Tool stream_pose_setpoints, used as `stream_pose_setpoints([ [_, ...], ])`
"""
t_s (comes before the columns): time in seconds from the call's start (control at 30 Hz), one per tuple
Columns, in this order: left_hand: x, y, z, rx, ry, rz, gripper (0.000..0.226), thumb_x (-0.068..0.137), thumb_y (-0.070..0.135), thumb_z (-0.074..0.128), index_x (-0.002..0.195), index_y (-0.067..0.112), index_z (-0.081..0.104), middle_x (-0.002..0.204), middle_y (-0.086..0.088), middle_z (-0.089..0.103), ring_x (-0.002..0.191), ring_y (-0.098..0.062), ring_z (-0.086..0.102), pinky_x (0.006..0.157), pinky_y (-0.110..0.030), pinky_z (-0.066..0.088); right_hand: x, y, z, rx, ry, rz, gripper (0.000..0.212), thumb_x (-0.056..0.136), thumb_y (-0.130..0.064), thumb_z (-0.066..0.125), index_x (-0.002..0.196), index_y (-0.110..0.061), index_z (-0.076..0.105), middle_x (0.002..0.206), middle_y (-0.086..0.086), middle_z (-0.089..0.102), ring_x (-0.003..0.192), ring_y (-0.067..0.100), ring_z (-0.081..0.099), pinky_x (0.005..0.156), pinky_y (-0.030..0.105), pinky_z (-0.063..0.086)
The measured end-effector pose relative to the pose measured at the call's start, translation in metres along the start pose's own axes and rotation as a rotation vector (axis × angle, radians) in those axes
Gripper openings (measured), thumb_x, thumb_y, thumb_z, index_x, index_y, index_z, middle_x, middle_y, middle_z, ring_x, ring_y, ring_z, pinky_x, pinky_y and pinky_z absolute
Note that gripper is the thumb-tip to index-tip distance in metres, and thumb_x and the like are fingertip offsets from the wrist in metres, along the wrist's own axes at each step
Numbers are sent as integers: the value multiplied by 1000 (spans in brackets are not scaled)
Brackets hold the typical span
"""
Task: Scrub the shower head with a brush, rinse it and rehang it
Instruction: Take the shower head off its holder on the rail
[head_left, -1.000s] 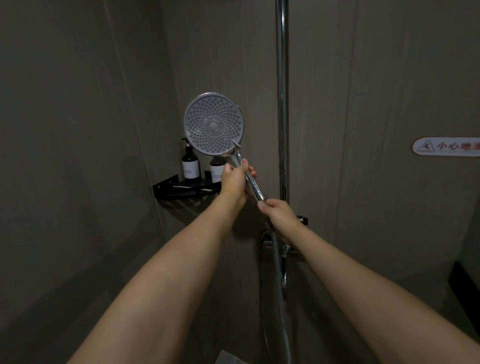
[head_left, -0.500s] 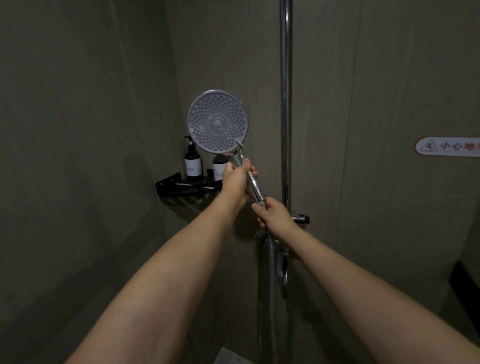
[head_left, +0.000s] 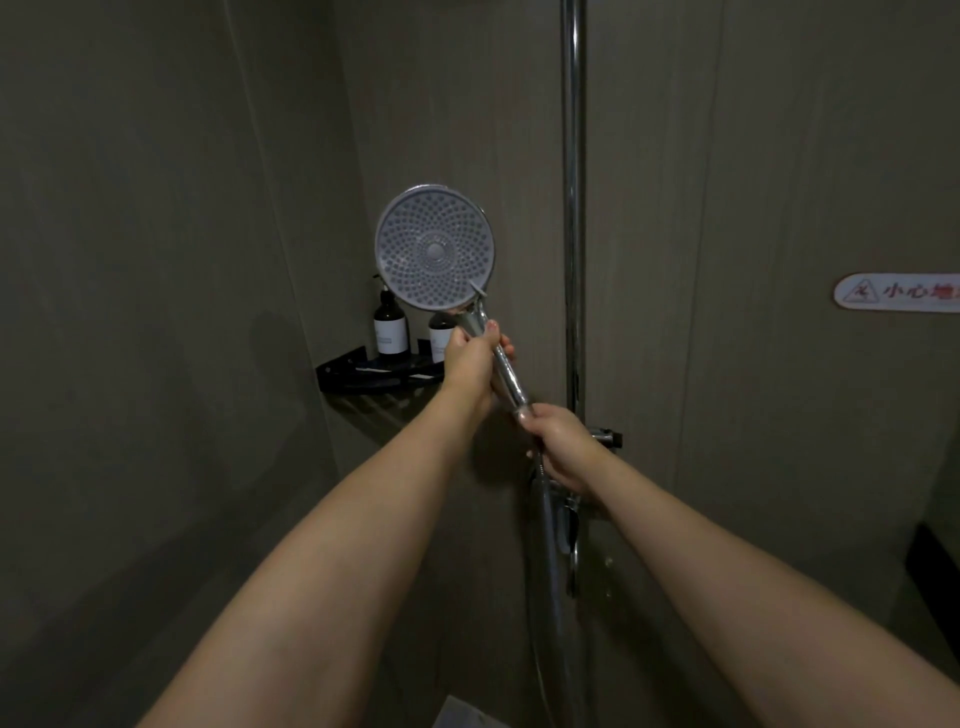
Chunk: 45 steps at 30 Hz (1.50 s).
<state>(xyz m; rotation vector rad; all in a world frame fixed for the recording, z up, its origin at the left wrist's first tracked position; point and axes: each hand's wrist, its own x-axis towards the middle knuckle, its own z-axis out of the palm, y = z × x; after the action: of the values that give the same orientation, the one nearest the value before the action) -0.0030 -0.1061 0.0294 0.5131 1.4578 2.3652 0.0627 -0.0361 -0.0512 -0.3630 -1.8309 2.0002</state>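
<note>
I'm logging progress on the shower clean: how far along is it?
Done: the shower head is off its mount. In hand: the left hand and right hand both grip its handle, face toward the camera. No brush or running water shows, so whether scrubbing and rinsing are done is unclear. Left: rehanging.

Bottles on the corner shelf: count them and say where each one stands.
2. One dark bottle stands at the left of the black shelf; a second bottle stands right of it, partly behind the shower head. Others may be hidden.
</note>
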Motion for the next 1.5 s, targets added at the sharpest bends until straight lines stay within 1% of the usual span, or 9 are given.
stream_pose_setpoints([
  [0.1,0,-2,0,9,-7,-3,13,95,11,47,84,18,47,69,-1,51,61,-11,51,67,-28,48,-5,0,-4,-103,2,-51,16,90,-7,55,76,-13,57,74,5,57,68,16,55,66,26,46],
  [0.23,1,-3,2,-3,6,-10,13,95,11,48,84,18,47,68,0,52,60,-11,52,64,-26,48,-3,-1,-4,154,16,-4,19,95,-14,48,79,-11,59,71,5,59,66,16,56,69,29,46],
  [0.33,1,-3,4,1,7,-7,12,94,12,49,84,18,48,68,0,52,59,-10,53,62,-25,49,-1,-1,-6,-22,62,-16,12,91,-12,55,80,-11,58,72,3,58,66,15,55,59,23,46],
  [0.43,1,-2,4,-17,4,-11,12,94,12,49,84,19,48,69,0,53,60,-10,53,61,-24,49,-1,-1,-5,67,102,-24,11,90,-15,58,97,-6,57,80,5,59,74,17,57,74,32,47],
  [0.6,-1,-3,5,-8,-4,7,14,95,11,47,83,19,46,68,-1,51,58,-11,52,60,-24,48,-3,-1,-6,-60,58,-60,10,87,-8,59,78,-11,58,74,5,58,69,16,56,68,27,46],
  [1.0,-1,-6,5,-10,0,1,15,96,9,46,83,17,45,68,-2,48,59,-12,50,63,-25,47,-5,-3,-9,-105,32,12,17,93,-15,51,92,-4,64,79,9,60,73,21,56,69,30,45],
  [1.07,0,-7,7,-18,7,2,16,96,9,46,82,18,45,67,-1,49,58,-11,50,60,-24,47,-7,-4,-9,-149,65,-49,13,91,-13,56,82,-9,64,75,7,60,70,18,56,66,27,44],
  [1.37,6,-11,8,-16,-4,-17,12,94,11,49,85,20,48,68,0,53,59,-10,54,63,-26,51,-7,-3,-16,149,79,-21,12,90,-6,52,82,-8,60,77,9,59,74,21,57,72,31,47],
  [1.5,7,-12,8,1,-22,-39,9,93,14,51,90,22,51,69,2,56,61,-9,57,61,-26,51,-8,-4,-18,96,78,-4,14,92,-8,51,81,-9,59,78,7,58,74,18,55,73,30,46],
])
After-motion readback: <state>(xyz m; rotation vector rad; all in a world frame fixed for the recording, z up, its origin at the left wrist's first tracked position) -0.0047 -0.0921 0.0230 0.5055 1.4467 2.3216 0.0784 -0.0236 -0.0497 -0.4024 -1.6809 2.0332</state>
